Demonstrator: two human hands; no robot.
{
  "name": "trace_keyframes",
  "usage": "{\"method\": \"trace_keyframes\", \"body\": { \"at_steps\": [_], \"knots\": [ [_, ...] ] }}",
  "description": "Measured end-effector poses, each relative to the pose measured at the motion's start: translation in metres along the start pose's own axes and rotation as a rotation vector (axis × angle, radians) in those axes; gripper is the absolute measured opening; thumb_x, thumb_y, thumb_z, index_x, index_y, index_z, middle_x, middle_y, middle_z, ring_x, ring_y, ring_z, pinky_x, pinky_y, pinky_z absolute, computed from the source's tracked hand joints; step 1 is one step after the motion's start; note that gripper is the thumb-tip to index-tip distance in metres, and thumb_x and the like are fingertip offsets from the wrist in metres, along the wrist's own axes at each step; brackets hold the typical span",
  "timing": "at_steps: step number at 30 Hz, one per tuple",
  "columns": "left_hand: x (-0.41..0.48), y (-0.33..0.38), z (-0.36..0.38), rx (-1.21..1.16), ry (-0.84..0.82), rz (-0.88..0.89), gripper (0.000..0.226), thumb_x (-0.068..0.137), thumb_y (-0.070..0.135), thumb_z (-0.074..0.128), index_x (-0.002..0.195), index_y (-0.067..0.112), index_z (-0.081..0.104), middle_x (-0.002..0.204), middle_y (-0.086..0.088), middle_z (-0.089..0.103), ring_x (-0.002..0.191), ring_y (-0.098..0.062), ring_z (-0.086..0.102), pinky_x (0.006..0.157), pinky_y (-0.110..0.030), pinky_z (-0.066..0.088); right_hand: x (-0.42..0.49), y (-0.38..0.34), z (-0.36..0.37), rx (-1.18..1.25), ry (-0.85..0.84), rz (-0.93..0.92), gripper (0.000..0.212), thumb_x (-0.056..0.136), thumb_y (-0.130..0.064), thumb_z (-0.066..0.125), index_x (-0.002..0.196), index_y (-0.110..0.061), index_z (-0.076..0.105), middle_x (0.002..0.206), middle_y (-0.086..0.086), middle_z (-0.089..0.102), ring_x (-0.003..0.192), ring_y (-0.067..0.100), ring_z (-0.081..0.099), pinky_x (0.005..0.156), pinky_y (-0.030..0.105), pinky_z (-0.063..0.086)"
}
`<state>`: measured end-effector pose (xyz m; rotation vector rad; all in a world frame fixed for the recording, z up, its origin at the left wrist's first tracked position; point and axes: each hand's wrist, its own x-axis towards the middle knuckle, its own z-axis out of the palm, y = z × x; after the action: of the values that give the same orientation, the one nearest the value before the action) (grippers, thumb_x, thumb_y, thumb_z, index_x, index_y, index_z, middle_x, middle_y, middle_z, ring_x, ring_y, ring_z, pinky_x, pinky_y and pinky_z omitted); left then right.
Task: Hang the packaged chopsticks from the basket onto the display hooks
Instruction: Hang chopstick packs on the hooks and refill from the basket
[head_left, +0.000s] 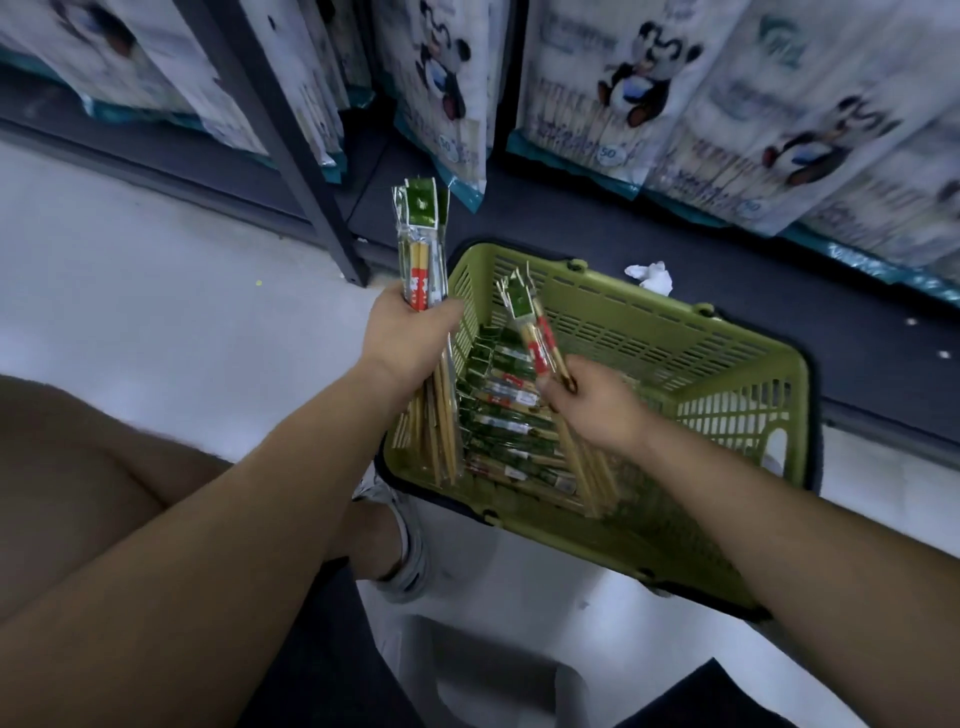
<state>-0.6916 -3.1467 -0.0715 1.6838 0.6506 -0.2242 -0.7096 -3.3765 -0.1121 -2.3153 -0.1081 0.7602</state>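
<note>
Two hands work over a green basket (727, 364) that sits on the pale floor (156, 291), just in front of a dark shelf rack (291, 130).

Head view: the left hand (410, 338) is curled tight round a bundle of chopstick packs (421, 249), held upright above the basket's left rim. Their green header cards point up and the bare stick ends hang below the fist into the basket. The right hand (597, 410) is over the middle of the basket and pinches one pack (535, 332) low down. That pack tilts up and to the left, its green card uppermost, clear of the rest. More packs (498, 415) lie stacked in a row along the basket floor, between the two hands, and a few loose ones lean against the near wall.

Large bags printed with pandas (639, 88) fill the rack behind. A crumpled white scrap (652, 275) lies on the dark bottom shelf just beyond the basket. A grey shoe (410, 551) shows beside the basket's near left corner.
</note>
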Motion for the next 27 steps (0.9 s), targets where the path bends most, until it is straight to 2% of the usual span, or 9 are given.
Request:
{"method": "trace_keyframes", "body": {
  "at_steps": [3, 7, 10, 13, 15, 17, 20, 24, 27],
  "knots": [
    [-0.016, 0.015, 0.015, -0.039, -0.175, 0.043, 0.01, 0.086, 0.019, 0.073, 0.084, 0.022, 0.064, 0.058, 0.014, 0.066, 0.056, -0.002, 0.064, 0.056, -0.021, 0.053, -0.017, -0.036, -0.029, 0.108, 0.095, -0.048, 0.026, 0.104, -0.041, 0.053, 0.092, -0.018, 0.058, 0.074, -0.002, 0.058, 0.065, 0.014, 0.053, 0.06, 0.033, 0.042],
    [-0.044, 0.048, 0.035, -0.27, -0.4, 0.007, 0.02, 0.091, 0.031, 0.077, 0.106, 0.018, 0.077, 0.097, 0.001, 0.081, 0.091, -0.017, 0.077, 0.081, -0.037, 0.06, -0.043, -0.079, -0.056, 0.19, 0.195, -0.147, 0.021, 0.105, -0.038, 0.05, 0.096, -0.022, 0.059, 0.076, -0.005, 0.056, 0.065, 0.002, 0.049, 0.062, 0.028, 0.04],
    [-0.064, 0.078, 0.04, -0.374, -0.498, 0.017, 0.024, 0.091, 0.036, 0.076, 0.105, 0.016, 0.08, 0.104, -0.009, 0.08, 0.096, -0.025, 0.077, 0.08, -0.036, 0.061, -0.068, -0.101, -0.075, 0.237, 0.28, -0.215, 0.02, 0.106, -0.037, 0.049, 0.087, -0.031, 0.051, 0.067, -0.013, 0.05, 0.055, -0.005, 0.045, 0.049, 0.016, 0.032],
    [-0.08, 0.108, 0.04, -0.431, -0.547, 0.015, 0.037, 0.083, 0.039, 0.08, 0.109, 0.012, 0.075, 0.098, -0.009, 0.079, 0.092, -0.026, 0.075, 0.077, -0.036, 0.061, -0.092, -0.116, -0.095, 0.185, 0.336, -0.291, 0.01, 0.106, -0.04, 0.046, 0.101, -0.037, 0.055, 0.082, -0.023, 0.062, 0.074, -0.007, 0.056, 0.06, 0.01, 0.039],
    [-0.09, 0.129, 0.039, -0.46, -0.602, 0.028, 0.036, 0.078, 0.039, 0.08, 0.101, 0.012, 0.078, 0.097, -0.011, 0.078, 0.09, -0.026, 0.076, 0.075, -0.036, 0.062, -0.104, -0.127, -0.11, 0.114, 0.365, -0.321, 0.022, 0.107, -0.043, 0.042, 0.123, -0.038, 0.054, 0.109, -0.017, 0.063, 0.098, 0.0, 0.058, 0.081, 0.02, 0.044],
    [-0.101, 0.152, 0.039, -0.469, -0.639, 0.055, 0.032, 0.078, 0.04, 0.079, 0.095, 0.013, 0.082, 0.099, -0.012, 0.078, 0.091, -0.025, 0.076, 0.076, -0.035, 0.062, -0.114, -0.141, -0.127, 0.022, 0.384, -0.305, 0.028, 0.107, -0.048, 0.036, 0.126, -0.034, 0.052, 0.112, -0.009, 0.055, 0.109, 0.012, 0.055, 0.089, 0.032, 0.044],
    [-0.111, 0.187, 0.04, -0.47, -0.644, 0.098, 0.039, 0.08, 0.044, 0.077, 0.102, 0.012, 0.081, 0.103, -0.013, 0.078, 0.097, -0.026, 0.075, 0.081, -0.036, 0.062, -0.125, -0.164, -0.153, -0.17, 0.459, -0.281, 0.04, 0.105, -0.051, 0.026, 0.115, -0.023, 0.052, 0.104, -0.002, 0.05, 0.1, 0.022, 0.057, 0.087, 0.039, 0.046],
    [-0.119, 0.231, 0.042, -0.413, -0.682, 0.13, 0.033, 0.092, 0.044, 0.073, 0.099, 0.012, 0.079, 0.092, -0.009, 0.078, 0.085, -0.023, 0.076, 0.072, -0.033, 0.063, -0.133, -0.192, -0.179, -0.596, 0.778, -0.192, 0.061, 0.102, -0.054, 0.014, 0.12, -0.018, 0.06, 0.098, -0.001, 0.038, 0.098, 0.025, 0.05, 0.087, 0.043, 0.044],
    [-0.118, 0.252, 0.041, -0.41, -0.663, 0.188, 0.03, 0.092, 0.042, 0.074, 0.099, 0.013, 0.079, 0.092, -0.009, 0.078, 0.083, -0.022, 0.076, 0.071, -0.032, 0.061, -0.136, -0.204, -0.194, -0.655, 0.903, -0.182, 0.062, 0.097, -0.057, 0.018, 0.118, -0.02, 0.063, 0.094, -0.002, 0.033, 0.096, 0.022, 0.042, 0.082, 0.04, 0.039]
  ]
}}
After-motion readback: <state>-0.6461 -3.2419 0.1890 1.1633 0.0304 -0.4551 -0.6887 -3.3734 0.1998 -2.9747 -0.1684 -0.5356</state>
